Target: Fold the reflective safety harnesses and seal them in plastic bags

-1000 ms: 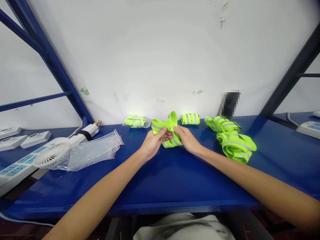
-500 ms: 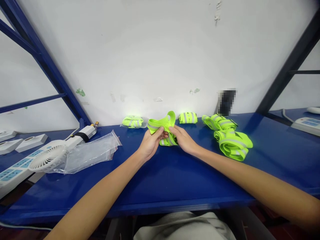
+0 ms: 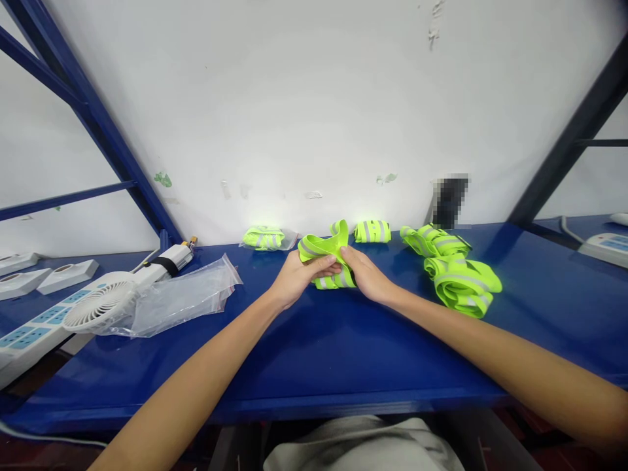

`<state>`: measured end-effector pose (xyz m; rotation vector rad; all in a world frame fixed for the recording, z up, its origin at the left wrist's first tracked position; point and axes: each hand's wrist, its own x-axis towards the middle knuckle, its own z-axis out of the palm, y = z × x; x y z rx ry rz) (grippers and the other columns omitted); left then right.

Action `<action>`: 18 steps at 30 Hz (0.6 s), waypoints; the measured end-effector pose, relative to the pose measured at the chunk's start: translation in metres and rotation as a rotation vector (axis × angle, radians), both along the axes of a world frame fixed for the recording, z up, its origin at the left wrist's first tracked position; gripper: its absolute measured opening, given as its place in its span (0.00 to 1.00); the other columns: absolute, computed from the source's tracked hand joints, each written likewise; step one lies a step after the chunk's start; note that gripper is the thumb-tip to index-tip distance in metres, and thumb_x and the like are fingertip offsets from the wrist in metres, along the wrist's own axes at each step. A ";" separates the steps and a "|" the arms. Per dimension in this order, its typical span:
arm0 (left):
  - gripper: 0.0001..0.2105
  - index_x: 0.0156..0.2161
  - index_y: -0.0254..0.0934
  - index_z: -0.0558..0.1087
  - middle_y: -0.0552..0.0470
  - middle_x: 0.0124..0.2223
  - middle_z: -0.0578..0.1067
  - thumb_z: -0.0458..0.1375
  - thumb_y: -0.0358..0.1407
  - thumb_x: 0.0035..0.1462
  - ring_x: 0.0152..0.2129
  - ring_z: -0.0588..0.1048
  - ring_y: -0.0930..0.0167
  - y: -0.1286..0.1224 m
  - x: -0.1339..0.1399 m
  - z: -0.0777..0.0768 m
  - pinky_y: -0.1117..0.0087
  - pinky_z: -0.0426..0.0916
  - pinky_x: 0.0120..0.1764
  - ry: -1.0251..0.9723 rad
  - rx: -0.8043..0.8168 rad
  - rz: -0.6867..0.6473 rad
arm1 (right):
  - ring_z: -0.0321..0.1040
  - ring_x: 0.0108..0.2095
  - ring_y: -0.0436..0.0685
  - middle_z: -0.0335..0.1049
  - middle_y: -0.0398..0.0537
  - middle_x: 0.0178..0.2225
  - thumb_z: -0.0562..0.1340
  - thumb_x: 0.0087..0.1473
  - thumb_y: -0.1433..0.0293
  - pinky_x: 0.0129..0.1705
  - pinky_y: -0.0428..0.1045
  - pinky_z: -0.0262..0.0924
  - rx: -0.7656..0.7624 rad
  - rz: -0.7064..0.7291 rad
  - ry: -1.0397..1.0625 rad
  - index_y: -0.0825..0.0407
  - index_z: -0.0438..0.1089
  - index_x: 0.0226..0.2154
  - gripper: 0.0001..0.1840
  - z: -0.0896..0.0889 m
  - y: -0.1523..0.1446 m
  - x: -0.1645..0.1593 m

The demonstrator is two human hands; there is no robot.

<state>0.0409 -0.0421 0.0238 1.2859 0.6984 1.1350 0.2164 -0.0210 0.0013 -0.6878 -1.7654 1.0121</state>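
Note:
Between my hands is a neon yellow-green reflective strap with grey stripes, partly looped and partly bundled. My left hand is closed on its left side, thumb across the fabric. My right hand pinches its right side, with the fingers partly hidden. The bundled part hangs below the fingers, close to the blue table; whether it touches is unclear. Behind it lie a rolled reflective strap and another one in a clear bag. Looser strap bundles lie to the right.
Clear zip bags lie on the left, beside a white fan and a long power strip. A pixelated dark object leans on the white wall. Blue shelf posts rise at the sides.
The upper loop of the strap has shifted and folded between my fingers. Both hands keep their hold. The whole view has moved slightly, so things appear a little further right.

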 end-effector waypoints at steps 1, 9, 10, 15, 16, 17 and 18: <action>0.16 0.39 0.31 0.79 0.44 0.34 0.81 0.70 0.40 0.48 0.32 0.80 0.68 0.000 0.000 0.000 0.67 0.73 0.42 0.018 -0.016 -0.009 | 0.63 0.59 0.62 0.71 0.48 0.56 0.49 0.64 0.47 0.66 0.58 0.49 0.005 -0.004 -0.001 0.50 0.70 0.56 0.32 -0.001 0.000 0.000; 0.15 0.38 0.30 0.79 0.43 0.36 0.81 0.70 0.40 0.49 0.35 0.79 0.69 0.002 0.000 -0.006 0.66 0.71 0.46 -0.096 -0.093 -0.039 | 0.63 0.59 0.62 0.70 0.50 0.57 0.47 0.64 0.46 0.65 0.56 0.50 -0.019 -0.055 0.023 0.52 0.69 0.56 0.34 -0.004 -0.002 -0.003; 0.15 0.39 0.31 0.79 0.43 0.36 0.81 0.70 0.40 0.48 0.35 0.79 0.69 0.002 0.000 -0.006 0.66 0.70 0.46 -0.109 -0.101 -0.050 | 0.64 0.59 0.62 0.70 0.50 0.57 0.47 0.64 0.46 0.65 0.56 0.50 -0.014 -0.068 0.016 0.52 0.70 0.56 0.34 -0.004 -0.002 -0.003; 0.14 0.38 0.33 0.79 0.46 0.36 0.79 0.71 0.38 0.47 0.34 0.77 0.71 0.000 0.001 -0.003 0.68 0.70 0.44 -0.174 -0.161 -0.127 | 0.67 0.54 0.63 0.72 0.50 0.53 0.47 0.64 0.47 0.62 0.57 0.52 -0.010 -0.190 -0.063 0.51 0.72 0.52 0.32 -0.004 -0.003 -0.003; 0.13 0.38 0.34 0.79 0.47 0.36 0.79 0.71 0.37 0.47 0.34 0.77 0.71 -0.001 0.001 -0.003 0.68 0.70 0.44 -0.187 -0.170 -0.143 | 0.67 0.54 0.63 0.73 0.50 0.52 0.47 0.64 0.48 0.62 0.57 0.51 -0.007 -0.205 -0.080 0.51 0.72 0.51 0.31 -0.003 -0.004 -0.003; 0.13 0.38 0.35 0.79 0.48 0.37 0.79 0.71 0.37 0.48 0.35 0.76 0.72 -0.001 0.001 -0.003 0.68 0.70 0.44 -0.203 -0.177 -0.155 | 0.67 0.53 0.63 0.74 0.50 0.51 0.47 0.65 0.49 0.62 0.57 0.51 -0.004 -0.217 -0.096 0.51 0.72 0.50 0.30 -0.003 -0.004 -0.003; 0.13 0.39 0.35 0.79 0.49 0.37 0.78 0.71 0.36 0.48 0.36 0.76 0.72 -0.002 0.002 -0.003 0.68 0.69 0.45 -0.220 -0.180 -0.163 | 0.68 0.52 0.63 0.74 0.50 0.50 0.47 0.65 0.49 0.62 0.57 0.50 -0.001 -0.225 -0.111 0.51 0.72 0.49 0.29 -0.002 -0.004 -0.003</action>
